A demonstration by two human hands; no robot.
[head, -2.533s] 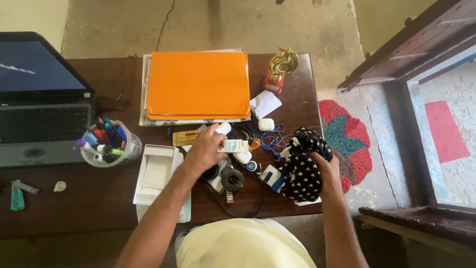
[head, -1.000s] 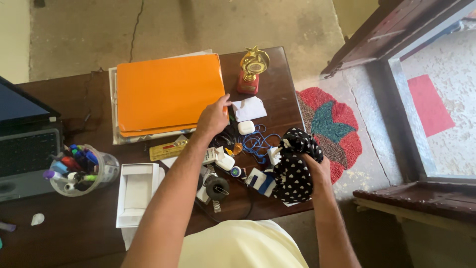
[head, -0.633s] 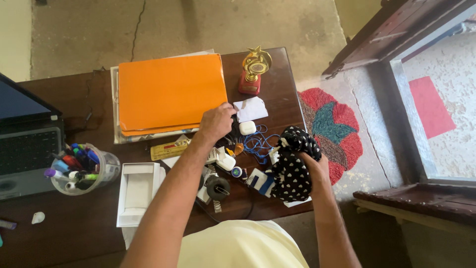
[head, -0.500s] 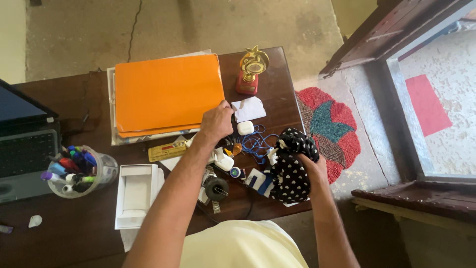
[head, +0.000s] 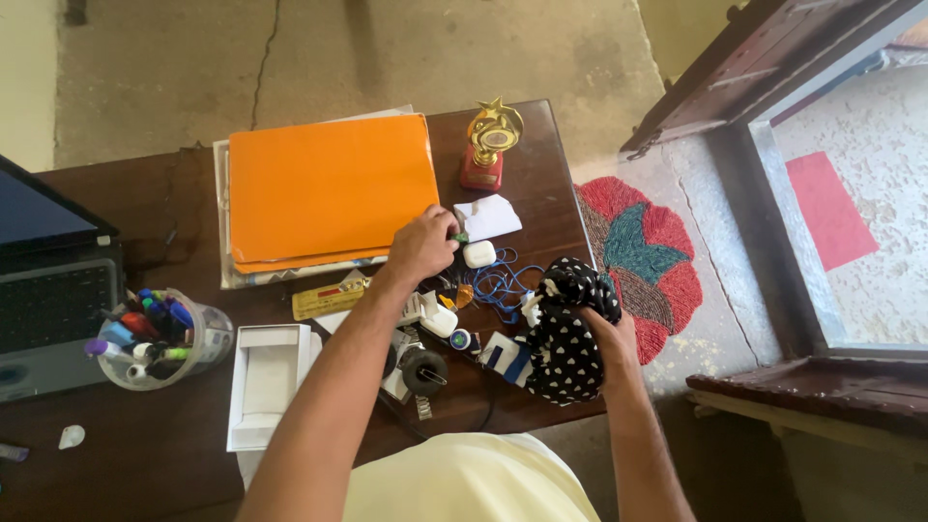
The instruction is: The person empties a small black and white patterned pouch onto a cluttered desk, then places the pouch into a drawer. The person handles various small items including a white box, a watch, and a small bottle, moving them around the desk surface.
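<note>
Both hands work: my right hand (head: 609, 333) clamps the soft, light polka-dot pouch (head: 568, 329) by its bunched side; right of the orange folder (head: 329, 188), my left hand (head: 422, 246) pinches something small.

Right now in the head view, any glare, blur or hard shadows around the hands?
Head view: sharp overall, no motion blur on the left hand or right hand; daylight from the doorway side brightens the desk edge; soft shadows; mild wide-angle bend at the borders; orange folder evenly lit, no glare.

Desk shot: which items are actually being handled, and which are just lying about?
In hand: spotted black pouch held by right hand; small green item pinched by left hand.

Lying about: orange folder, trophy, pen cup, laptop, white box.
</note>
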